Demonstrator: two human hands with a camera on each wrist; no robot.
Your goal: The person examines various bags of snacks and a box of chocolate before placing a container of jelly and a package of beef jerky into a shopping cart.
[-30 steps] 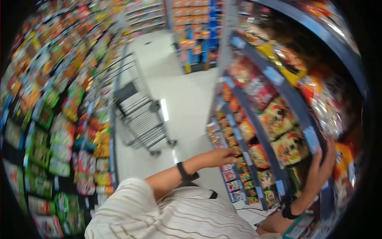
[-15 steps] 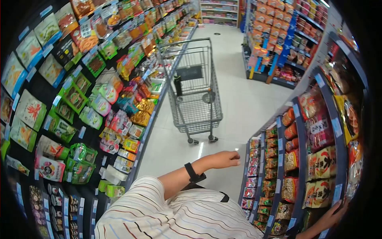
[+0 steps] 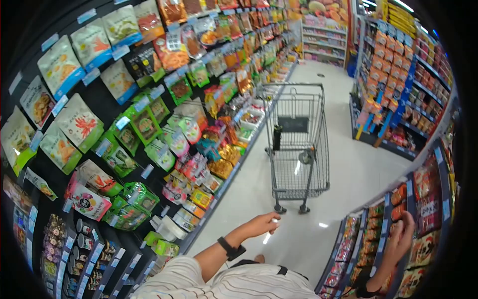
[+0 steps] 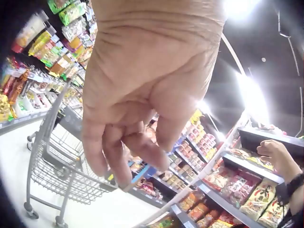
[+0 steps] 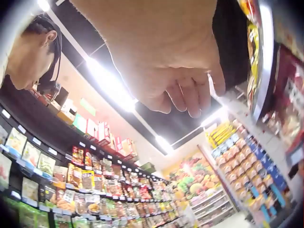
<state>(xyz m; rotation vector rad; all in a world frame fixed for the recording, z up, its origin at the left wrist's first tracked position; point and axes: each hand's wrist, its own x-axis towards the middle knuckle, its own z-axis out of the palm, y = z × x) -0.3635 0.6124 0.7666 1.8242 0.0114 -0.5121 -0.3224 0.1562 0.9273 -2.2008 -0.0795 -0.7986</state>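
Note:
My left hand (image 3: 260,225) hangs in front of my body over the aisle floor, its fingers loosely bent and nothing in them. In the left wrist view the same hand (image 4: 152,80) shows its palm side, with the shopping cart (image 4: 71,166) beyond it. My right hand (image 3: 400,238) is raised beside the right-hand shelf (image 3: 383,219), close to its bagged snacks, fingers relaxed. Seen from the right wrist, that hand (image 5: 175,71) also holds nothing. A grey wire shopping cart (image 3: 298,174) stands ahead in the aisle, apart from both hands.
A long shelf wall of hanging snack bags (image 3: 144,122) runs along the left. Further ahead on the right stands a display of orange packs (image 3: 388,70). White shelves (image 3: 323,45) close off the aisle's far end. Pale tiled floor (image 3: 343,184) lies between the shelf rows.
My right hand has come away from the packs on the right shelf. The head view has swung left, so the cart sits further right in it. My left hand stays before my body.

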